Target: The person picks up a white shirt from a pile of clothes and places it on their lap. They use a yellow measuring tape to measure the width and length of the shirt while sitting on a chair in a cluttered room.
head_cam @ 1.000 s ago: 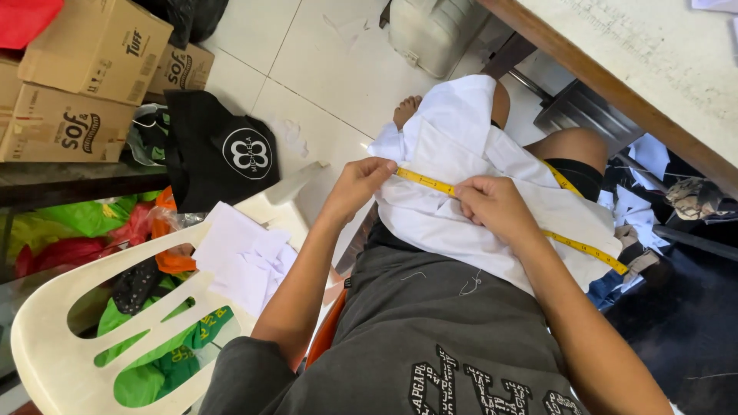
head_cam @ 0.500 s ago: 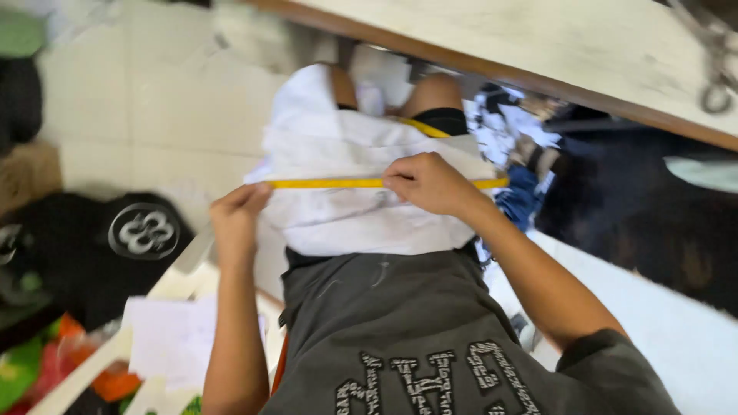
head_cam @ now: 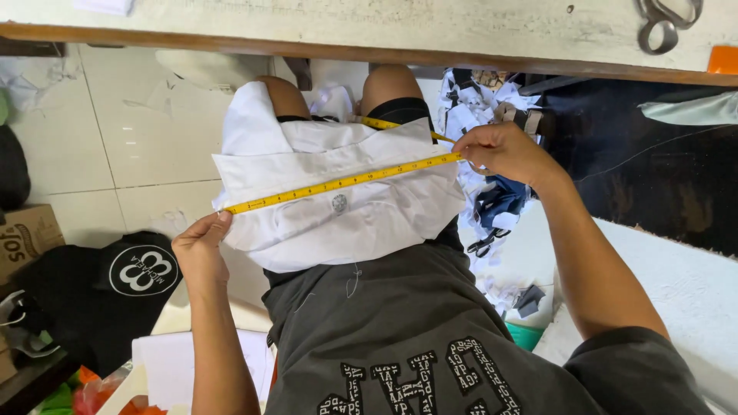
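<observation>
A folded white shirt (head_cam: 338, 204) lies across my lap. A yellow measuring tape (head_cam: 342, 182) is stretched straight over it from one side edge to the other. My left hand (head_cam: 201, 247) pinches the tape's end at the shirt's left edge. My right hand (head_cam: 501, 151) holds the tape at the shirt's right edge, with the rest of the tape trailing back over my knee.
A pale worktable edge (head_cam: 369, 48) runs along the top, with scissors (head_cam: 667, 21) on it. Another pair of scissors (head_cam: 486, 243) and fabric scraps lie on the floor at right. A black bag (head_cam: 115, 284) and a cardboard box (head_cam: 23, 238) sit at left.
My view has swung so the shirt lies level below the table. Both hands moved apart, pulling the tape across the shirt's full width.
</observation>
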